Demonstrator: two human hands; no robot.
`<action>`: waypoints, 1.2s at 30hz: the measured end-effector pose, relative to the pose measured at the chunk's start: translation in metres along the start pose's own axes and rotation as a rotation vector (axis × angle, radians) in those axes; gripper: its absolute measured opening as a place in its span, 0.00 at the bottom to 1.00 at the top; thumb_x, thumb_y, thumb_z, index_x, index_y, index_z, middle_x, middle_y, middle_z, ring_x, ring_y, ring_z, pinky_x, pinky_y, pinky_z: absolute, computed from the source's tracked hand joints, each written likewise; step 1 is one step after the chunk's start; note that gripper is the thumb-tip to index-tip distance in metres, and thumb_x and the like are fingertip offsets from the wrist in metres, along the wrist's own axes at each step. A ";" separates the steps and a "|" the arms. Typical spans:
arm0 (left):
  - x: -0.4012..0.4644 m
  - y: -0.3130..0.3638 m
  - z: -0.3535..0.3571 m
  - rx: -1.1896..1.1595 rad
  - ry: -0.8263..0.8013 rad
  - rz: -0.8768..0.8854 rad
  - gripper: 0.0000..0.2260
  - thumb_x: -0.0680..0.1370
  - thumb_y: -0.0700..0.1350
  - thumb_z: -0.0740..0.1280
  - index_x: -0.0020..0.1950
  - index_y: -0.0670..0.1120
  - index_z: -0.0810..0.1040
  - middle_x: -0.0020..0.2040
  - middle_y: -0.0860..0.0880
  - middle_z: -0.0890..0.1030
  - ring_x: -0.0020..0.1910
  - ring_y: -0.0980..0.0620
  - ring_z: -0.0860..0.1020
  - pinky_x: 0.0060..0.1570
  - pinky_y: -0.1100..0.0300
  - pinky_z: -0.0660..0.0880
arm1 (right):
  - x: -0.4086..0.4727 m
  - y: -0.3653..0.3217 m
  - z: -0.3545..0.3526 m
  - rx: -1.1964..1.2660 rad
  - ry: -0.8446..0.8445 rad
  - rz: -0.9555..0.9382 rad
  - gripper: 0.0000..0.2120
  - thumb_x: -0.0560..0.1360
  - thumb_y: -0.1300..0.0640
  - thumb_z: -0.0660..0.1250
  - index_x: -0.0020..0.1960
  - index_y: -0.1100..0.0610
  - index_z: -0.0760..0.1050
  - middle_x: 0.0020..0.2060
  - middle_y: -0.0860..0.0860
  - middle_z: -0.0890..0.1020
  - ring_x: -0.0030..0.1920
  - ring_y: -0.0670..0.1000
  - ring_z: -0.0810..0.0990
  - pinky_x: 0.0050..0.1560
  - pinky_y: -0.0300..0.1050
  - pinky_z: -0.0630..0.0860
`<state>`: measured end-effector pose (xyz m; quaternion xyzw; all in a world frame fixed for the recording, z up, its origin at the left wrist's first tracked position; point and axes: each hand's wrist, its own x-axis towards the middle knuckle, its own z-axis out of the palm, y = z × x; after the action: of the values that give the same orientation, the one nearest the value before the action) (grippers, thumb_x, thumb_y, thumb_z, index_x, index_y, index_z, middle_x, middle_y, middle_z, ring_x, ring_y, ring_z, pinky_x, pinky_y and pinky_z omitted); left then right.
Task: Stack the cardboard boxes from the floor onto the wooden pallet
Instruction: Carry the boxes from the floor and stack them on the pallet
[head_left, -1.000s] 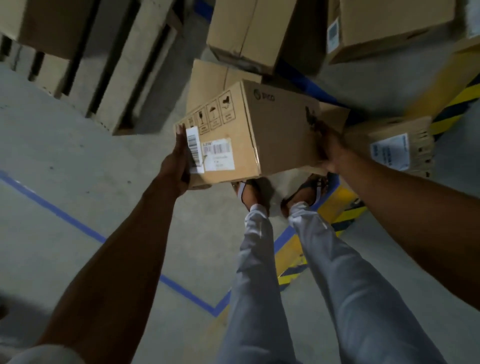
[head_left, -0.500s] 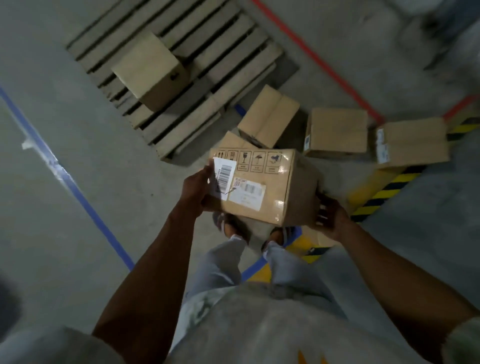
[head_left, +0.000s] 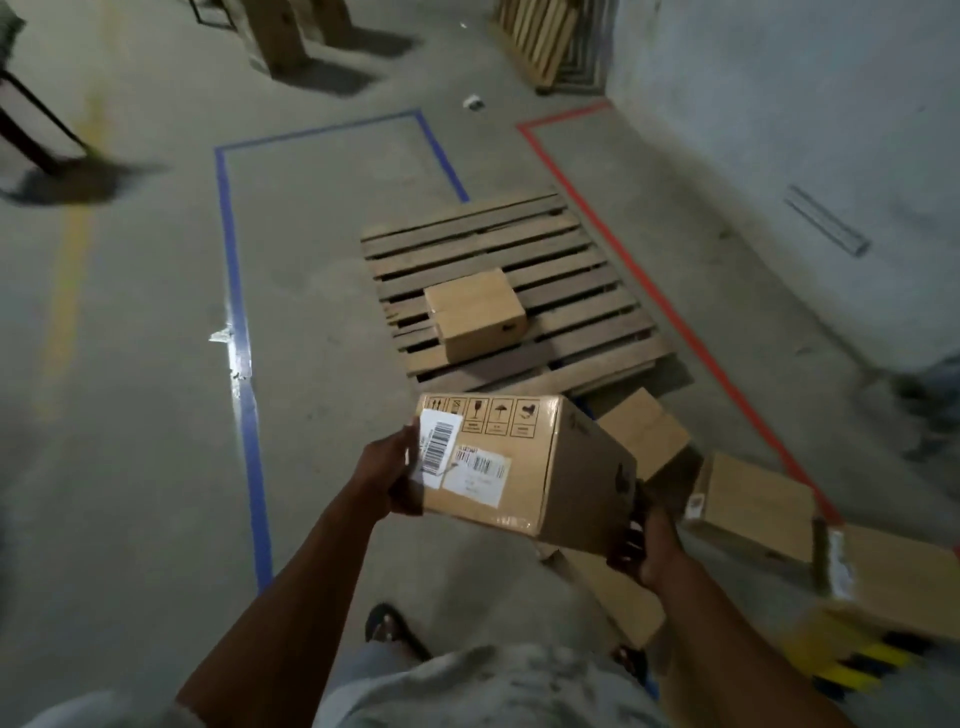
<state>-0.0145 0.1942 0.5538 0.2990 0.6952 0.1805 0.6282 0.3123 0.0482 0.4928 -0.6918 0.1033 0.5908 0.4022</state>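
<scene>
I carry a cardboard box (head_left: 524, 462) with barcode labels and handling symbols between both hands, in the air just short of the wooden pallet (head_left: 566, 291). My left hand (head_left: 387, 470) grips its left end by the white label. My right hand (head_left: 647, 545) holds its lower right end, fingers partly hidden under the box. One cardboard box (head_left: 475, 312) sits on the pallet near its front. Several more boxes lie on the floor to the right: one (head_left: 644, 431) behind the held box, one (head_left: 753, 506) beside it, one (head_left: 898, 587) at the far right.
Blue tape (head_left: 244, 374) marks a bay left of the pallet and red tape (head_left: 660, 296) runs along its right side. A grey wall (head_left: 805, 156) stands to the right. Upright pallets (head_left: 540, 36) lean at the back. A flat box (head_left: 613, 592) lies by my feet.
My head has lifted and I have straightened up, so the pallet now lies straight ahead. The held box stays between both hands, carried higher and toward the pallet.
</scene>
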 end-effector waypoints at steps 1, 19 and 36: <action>0.008 0.005 -0.029 -0.026 0.003 0.007 0.24 0.82 0.64 0.65 0.55 0.43 0.86 0.50 0.40 0.88 0.50 0.34 0.87 0.50 0.30 0.82 | -0.001 0.005 0.030 -0.003 -0.016 -0.001 0.32 0.76 0.32 0.67 0.68 0.55 0.77 0.55 0.59 0.80 0.47 0.60 0.78 0.41 0.50 0.76; 0.180 0.181 -0.260 -0.036 -0.045 0.100 0.23 0.81 0.66 0.65 0.60 0.48 0.85 0.52 0.45 0.89 0.51 0.40 0.88 0.41 0.45 0.85 | 0.011 -0.045 0.382 0.154 -0.091 -0.022 0.39 0.73 0.26 0.63 0.72 0.52 0.72 0.65 0.58 0.74 0.68 0.67 0.71 0.70 0.73 0.67; 0.450 0.528 -0.381 0.070 -0.335 -0.110 0.55 0.62 0.86 0.60 0.73 0.45 0.74 0.67 0.38 0.81 0.64 0.31 0.81 0.65 0.32 0.76 | 0.084 -0.254 0.723 0.275 -0.162 -0.250 0.24 0.83 0.35 0.57 0.56 0.53 0.81 0.50 0.57 0.86 0.49 0.54 0.85 0.43 0.47 0.82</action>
<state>-0.3026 0.9300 0.5951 0.3084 0.6021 0.0692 0.7332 -0.0383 0.7332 0.5429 -0.5880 0.0636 0.5701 0.5702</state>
